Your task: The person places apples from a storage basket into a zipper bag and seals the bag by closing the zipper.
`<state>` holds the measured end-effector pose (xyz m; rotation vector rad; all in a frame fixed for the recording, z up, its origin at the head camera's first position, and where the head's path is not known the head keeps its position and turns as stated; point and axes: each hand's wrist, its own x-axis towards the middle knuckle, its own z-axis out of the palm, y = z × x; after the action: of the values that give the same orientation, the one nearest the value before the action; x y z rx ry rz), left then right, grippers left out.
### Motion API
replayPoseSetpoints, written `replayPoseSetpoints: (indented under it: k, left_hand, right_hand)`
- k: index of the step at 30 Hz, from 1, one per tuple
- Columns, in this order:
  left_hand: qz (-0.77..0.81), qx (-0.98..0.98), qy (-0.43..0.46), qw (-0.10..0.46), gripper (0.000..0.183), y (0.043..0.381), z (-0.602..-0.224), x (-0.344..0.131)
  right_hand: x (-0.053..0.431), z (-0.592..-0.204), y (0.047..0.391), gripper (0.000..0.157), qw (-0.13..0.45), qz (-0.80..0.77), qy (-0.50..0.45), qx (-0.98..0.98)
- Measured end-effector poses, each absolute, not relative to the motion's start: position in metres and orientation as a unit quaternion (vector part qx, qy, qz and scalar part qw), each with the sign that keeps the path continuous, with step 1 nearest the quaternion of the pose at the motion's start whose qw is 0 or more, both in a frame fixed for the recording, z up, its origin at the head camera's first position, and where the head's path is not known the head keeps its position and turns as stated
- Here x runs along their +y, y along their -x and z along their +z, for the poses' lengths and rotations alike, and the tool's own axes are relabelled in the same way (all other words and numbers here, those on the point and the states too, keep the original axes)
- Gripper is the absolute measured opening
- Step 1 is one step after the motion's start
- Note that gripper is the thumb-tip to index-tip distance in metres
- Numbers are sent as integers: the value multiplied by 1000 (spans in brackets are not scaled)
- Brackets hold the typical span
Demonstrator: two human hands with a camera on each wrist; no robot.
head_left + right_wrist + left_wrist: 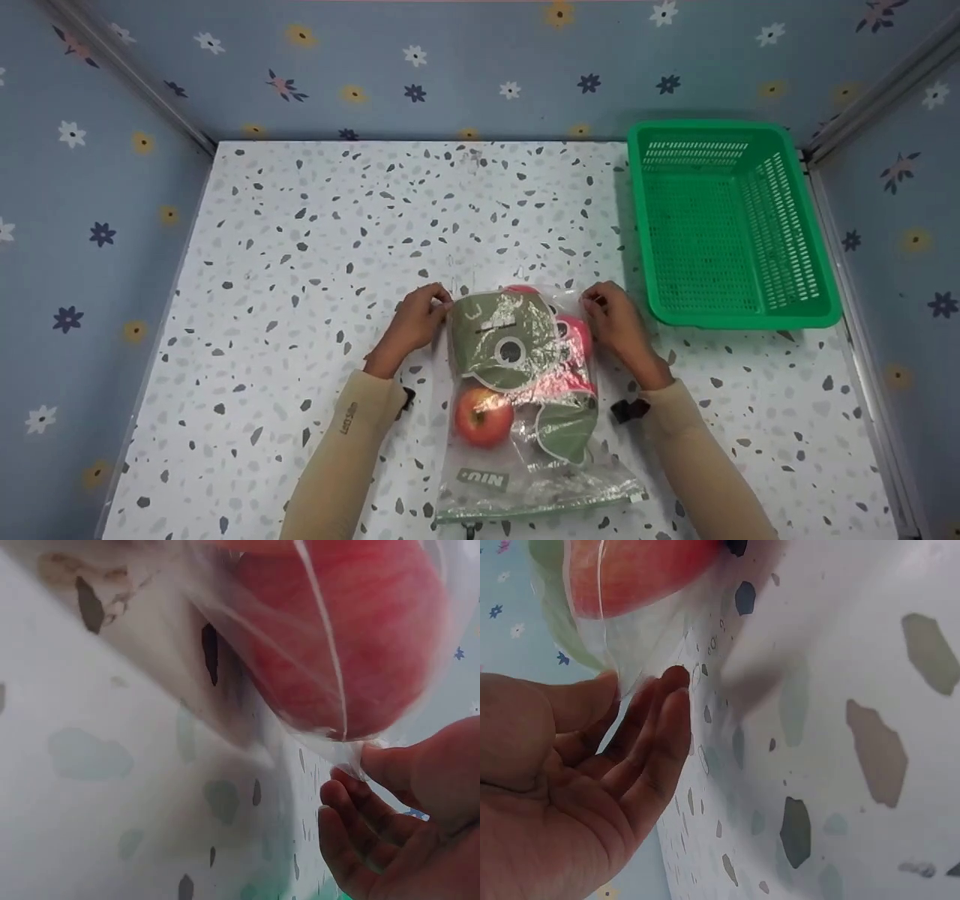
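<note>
A clear plastic zip bag (525,480) with green printed patches lies on the table, its green zip edge toward the person. Inside it a red apple (484,417) shows at the lower left, and more red shapes show through behind the print on the right. My left hand (418,319) pinches the bag's far left corner between thumb and fingers. At the far right corner my right hand (616,319) pinches the plastic the same way. The right wrist view shows a round red fruit (352,637) in the bag just above the thumb.
A green plastic basket (823,304) with slotted walls and nothing inside stands at the back right. The speckled white table (360,217) is bordered by flowered blue panels (465,67) at the back and both sides.
</note>
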<state>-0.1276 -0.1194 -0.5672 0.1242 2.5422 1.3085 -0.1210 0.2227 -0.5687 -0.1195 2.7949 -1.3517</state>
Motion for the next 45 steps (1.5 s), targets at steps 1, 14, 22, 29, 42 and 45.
replayPoseSetpoints:
  k: [1, 14, 22, 29, 42, 45]
  left_hand:
    - [457, 878, -36, 137, 10, 129, -567, -119]
    - [523, 850, 49, 45, 9, 171, -565, -106]
    - [557, 828, 67, -28, 10, 202, -556, -99]
    - [560, 823, 75, -61, 9, 226, -551, -94]
    - [537, 837, 71, -76, 9, 250, -548, -78]
    - [527, 844, 66, -74, 9, 254, -548, -75]
  right_hand:
    - [222, -568, 122, 6, 10, -434, 36, 900]
    - [201, -543, 160, 9, -78, -430, 13, 899]
    - [185, -520, 193, 11, -91, -424, -37, 900]
    - [181, -512, 221, 15, -85, -414, -65, 904]
    - [186, -514, 248, 19, -72, -380, -108, 916]
    - [187, -516, 251, 19, -67, -369, -116, 920]
